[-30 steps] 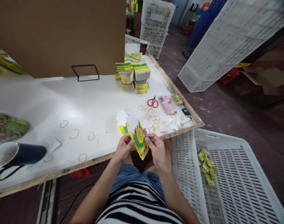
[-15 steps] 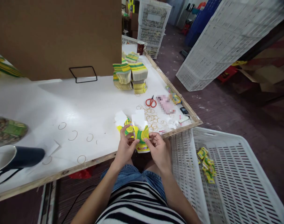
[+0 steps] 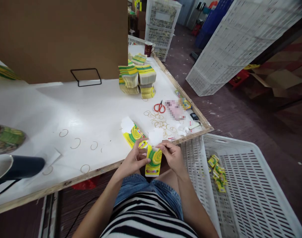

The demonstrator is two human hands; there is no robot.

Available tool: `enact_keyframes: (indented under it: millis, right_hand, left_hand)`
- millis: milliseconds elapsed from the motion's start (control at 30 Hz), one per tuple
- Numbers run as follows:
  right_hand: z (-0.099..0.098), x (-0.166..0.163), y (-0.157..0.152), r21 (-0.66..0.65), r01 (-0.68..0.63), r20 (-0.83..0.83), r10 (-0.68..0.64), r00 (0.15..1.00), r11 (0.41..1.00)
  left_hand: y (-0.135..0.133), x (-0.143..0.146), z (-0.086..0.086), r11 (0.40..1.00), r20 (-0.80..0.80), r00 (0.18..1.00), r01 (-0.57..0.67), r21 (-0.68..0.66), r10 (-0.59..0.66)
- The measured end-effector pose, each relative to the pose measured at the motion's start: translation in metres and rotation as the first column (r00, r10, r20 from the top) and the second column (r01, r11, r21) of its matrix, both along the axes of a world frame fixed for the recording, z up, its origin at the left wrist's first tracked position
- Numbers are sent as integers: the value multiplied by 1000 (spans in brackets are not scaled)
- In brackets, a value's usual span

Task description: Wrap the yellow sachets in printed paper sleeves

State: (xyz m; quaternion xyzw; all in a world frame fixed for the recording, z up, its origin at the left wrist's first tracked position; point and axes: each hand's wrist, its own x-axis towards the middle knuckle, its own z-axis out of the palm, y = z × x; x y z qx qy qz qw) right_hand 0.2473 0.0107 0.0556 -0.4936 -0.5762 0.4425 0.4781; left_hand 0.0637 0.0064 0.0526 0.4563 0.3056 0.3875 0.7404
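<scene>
Both my hands hold a small yellow and green printed carton (image 3: 154,161) upright over my lap at the table's front edge. My left hand (image 3: 134,159) pinches its left side, and my right hand (image 3: 172,156) grips its top right by the open white flap. A second flat carton (image 3: 132,133) of the same print lies on the white table (image 3: 91,109) just beyond my left hand.
Rubber bands (image 3: 161,123) and red scissors (image 3: 159,107) lie near the table's right corner. Stacks of flat cartons (image 3: 138,76) stand further back before a brown board (image 3: 59,36). A dark mug (image 3: 17,166) lies at the left. A white crate (image 3: 242,188) at my right holds several folded cartons (image 3: 216,172).
The carton has turned from a tilted, half-flat shape into an upright box and come down toward my lap. The flat carton on the table now shows in full.
</scene>
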Motion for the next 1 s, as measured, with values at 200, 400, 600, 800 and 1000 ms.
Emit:
enact_keyframes:
  millis: [200,400,600,800,1000]
  right_hand:
    - [-2,2,1,37,71,6,-71,997,997]
    - [2,9,1,-91,-52,118,63,991,994]
    - [0,-2,2,-191,-54,185,91,978,980]
    - [7,1,4,-122,-24,369,68,927,992]
    - [0,10,0,8,0,182,-2,983,1000]
  left_hand:
    - [3,0,-2,999,-55,998,-41,27,43]
    - [0,4,-3,971,-272,937,-179,159,218]
    - [-4,5,-5,971,-293,943,-95,218,158]
    - [-2,5,-3,981,-184,970,-131,140,156]
    - [0,9,4,995,-51,994,-100,29,101]
